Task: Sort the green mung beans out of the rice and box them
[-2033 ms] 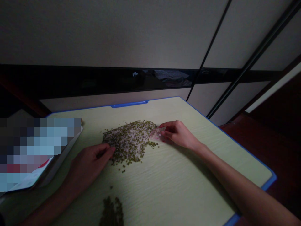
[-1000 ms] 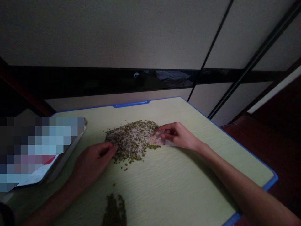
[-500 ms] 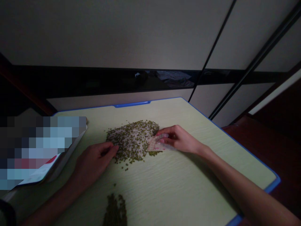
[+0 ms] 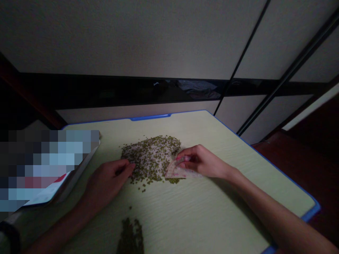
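A spread pile of green beans mixed with pale grains, mung beans and rice by their look, lies mid-table. My right hand pinches a clear protractor with pink markings at the pile's right edge. Some green beans show just below its straight edge. At the pile's left edge, my left hand has thumb and forefinger pressed together. Whatever those fingertips may hold is too small to make out. Closer to me lies a separate heap of green beans, cut off by the frame's bottom.
The pale table has a blue rim and a blue handle at its far side. A blurred-out flat item lies at the left. Behind the table stands a pale cabinet with a dark open slot.
My right hand has drawn the protractor slightly toward me along the pile's right edge. My left hand stays almost where it was. The view has shifted a little.
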### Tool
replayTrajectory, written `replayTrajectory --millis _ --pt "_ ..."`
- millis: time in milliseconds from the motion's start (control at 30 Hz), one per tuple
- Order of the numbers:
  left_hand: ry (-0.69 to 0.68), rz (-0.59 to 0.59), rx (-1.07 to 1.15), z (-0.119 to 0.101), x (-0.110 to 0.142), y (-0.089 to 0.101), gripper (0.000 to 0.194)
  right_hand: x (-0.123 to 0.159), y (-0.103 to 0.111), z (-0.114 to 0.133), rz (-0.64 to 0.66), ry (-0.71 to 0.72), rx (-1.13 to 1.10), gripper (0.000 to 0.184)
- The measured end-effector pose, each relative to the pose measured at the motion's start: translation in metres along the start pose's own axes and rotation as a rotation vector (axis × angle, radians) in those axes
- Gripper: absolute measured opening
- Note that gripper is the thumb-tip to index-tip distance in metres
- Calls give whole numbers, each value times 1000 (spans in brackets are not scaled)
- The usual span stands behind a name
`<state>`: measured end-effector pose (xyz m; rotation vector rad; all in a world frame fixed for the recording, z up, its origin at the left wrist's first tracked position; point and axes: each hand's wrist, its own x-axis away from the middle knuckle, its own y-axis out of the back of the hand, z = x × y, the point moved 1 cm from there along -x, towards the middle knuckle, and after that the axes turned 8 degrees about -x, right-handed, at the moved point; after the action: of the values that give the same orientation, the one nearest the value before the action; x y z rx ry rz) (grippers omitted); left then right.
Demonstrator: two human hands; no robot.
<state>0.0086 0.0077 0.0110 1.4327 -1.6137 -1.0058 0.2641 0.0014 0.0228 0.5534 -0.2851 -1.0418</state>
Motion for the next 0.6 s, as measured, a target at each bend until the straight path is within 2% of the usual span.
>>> replayTrajectory --millis 600 --pt "5 -4 18 1 1 0 38 0 -22 16 48 63 38 15"
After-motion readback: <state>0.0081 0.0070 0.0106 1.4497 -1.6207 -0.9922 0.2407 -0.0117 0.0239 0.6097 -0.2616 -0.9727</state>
